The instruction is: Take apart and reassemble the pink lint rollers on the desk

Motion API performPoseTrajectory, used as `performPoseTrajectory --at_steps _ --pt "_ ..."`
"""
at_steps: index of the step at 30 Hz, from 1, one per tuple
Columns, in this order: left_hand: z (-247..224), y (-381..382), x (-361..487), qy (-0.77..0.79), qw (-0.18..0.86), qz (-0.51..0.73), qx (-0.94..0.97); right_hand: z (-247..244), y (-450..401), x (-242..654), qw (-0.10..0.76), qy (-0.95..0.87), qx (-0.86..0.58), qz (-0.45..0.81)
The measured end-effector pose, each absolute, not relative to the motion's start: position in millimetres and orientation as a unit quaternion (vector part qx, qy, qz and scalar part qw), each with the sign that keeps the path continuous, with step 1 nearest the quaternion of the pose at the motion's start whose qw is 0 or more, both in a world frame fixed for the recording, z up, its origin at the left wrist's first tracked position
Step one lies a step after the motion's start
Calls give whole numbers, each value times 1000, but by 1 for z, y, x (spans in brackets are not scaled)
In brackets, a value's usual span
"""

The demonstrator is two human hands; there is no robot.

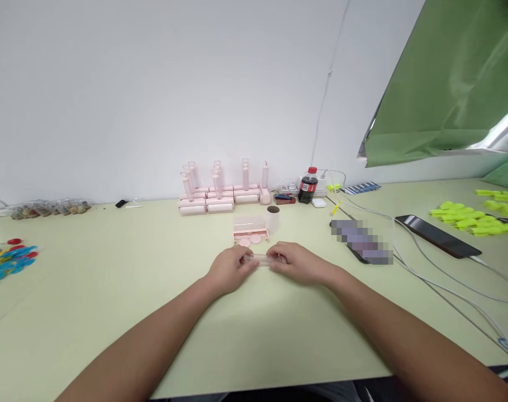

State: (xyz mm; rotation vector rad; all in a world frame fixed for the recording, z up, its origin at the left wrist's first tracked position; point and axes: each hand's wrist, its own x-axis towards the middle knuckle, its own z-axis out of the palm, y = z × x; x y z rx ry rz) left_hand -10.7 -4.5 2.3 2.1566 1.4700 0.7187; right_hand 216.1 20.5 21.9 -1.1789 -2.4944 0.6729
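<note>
Both my hands grip the two ends of a short translucent plastic piece (262, 259), held level just over the table or resting on it; I cannot tell which. My left hand (233, 268) has its thumb and fingers closed round the left end. The right end is pinched by my right hand (296, 262). Just beyond my fingers lies a pink open case (250, 224) with a clear panel, and small round pink discs (256, 239) are in front of it. A pale cylinder with a dark brown top (273, 218) stands to the right of the case.
Several pink assembled units (220, 201) stand against the wall. Right of them are a cola bottle (308, 185), a phone (438, 235), a blurred device (360, 241) and white cables (430, 276). Yellow-green pieces (467, 218) lie far right, colourful discs (10, 259) far left.
</note>
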Motion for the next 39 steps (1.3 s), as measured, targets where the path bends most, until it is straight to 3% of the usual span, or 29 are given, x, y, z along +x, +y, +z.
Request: performPoseTrajectory --at_steps 6,11,17,24,27,33,35,39 --pt "3 3 -18 533 342 449 630 13 32 219 212 -807 -431 344" --pt "0 2 -13 473 490 500 535 9 27 212 252 -804 -400 360" --pt "3 0 -5 441 567 536 444 11 21 207 298 -842 -341 294" --pt "5 11 -6 441 581 616 297 18 12 209 298 -869 -301 254" --pt "5 19 -20 463 534 647 286 27 7 212 308 -872 -302 233" --pt "-4 23 -25 531 456 614 364 67 40 208 361 -808 -454 103" --pt "-6 22 -22 529 453 602 391 84 63 199 299 -841 -451 31" --pt "-7 21 -20 525 456 592 407 104 107 174 92 -885 -453 -45"
